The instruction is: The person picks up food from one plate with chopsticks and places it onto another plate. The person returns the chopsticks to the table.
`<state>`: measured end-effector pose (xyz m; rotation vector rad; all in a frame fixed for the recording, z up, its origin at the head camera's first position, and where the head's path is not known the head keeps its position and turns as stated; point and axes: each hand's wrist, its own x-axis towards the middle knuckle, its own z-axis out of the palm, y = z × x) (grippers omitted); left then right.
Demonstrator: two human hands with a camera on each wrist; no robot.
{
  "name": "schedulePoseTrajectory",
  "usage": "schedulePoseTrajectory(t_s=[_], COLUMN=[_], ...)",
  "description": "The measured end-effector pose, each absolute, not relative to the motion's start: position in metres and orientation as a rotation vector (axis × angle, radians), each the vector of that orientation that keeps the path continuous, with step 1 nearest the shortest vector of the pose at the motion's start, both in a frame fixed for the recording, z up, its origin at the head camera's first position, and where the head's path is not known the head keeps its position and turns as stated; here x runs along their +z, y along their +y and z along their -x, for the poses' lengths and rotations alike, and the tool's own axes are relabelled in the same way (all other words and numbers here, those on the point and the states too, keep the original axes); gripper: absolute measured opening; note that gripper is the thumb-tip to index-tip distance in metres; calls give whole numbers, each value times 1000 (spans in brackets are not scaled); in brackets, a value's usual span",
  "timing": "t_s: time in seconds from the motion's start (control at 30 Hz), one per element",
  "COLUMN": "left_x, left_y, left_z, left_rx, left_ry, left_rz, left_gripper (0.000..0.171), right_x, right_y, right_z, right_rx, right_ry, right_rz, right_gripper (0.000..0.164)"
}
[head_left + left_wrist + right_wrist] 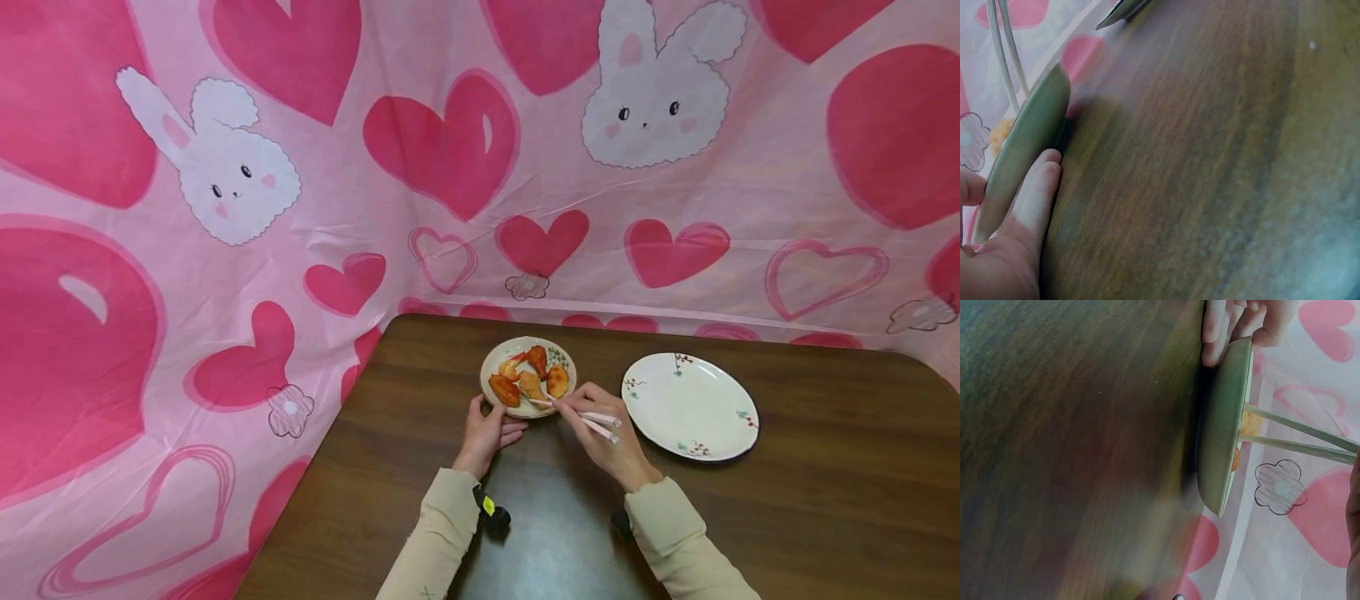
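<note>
A small round plate holds several pieces of food, among them a chicken drumstick, a browned wing piece and a golden fried piece. My left hand grips its near left rim, thumb at the top edge and fingers low along the underside, as the left wrist view shows. White chopsticks are held in my right hand, over the plate's right side. Their tips meet the golden piece, which still lies among the others. In the right wrist view the chopsticks stand slightly apart.
A larger oval white plate with red and green sprigs lies bare to the right of my right hand. Both plates are on a dark wooden table. Pink heart-patterned cloth hangs along its back and left edges.
</note>
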<state>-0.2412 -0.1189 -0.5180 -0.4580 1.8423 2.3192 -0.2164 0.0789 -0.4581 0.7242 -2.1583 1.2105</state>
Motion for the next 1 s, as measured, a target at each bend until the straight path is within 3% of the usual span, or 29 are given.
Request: schedulePoseTrajectory(t_s=[1.0], left_x=[-517], left_y=[-119], left_z=[240], left_rx=[2311], left_ry=[1851], left_rz=[460], left_gripper=[59], right_x=[-459], right_y=[84], right_z=[210], right_rx=[1231], right_ry=[-2010], right_rz=[-767], right_gripper=[10])
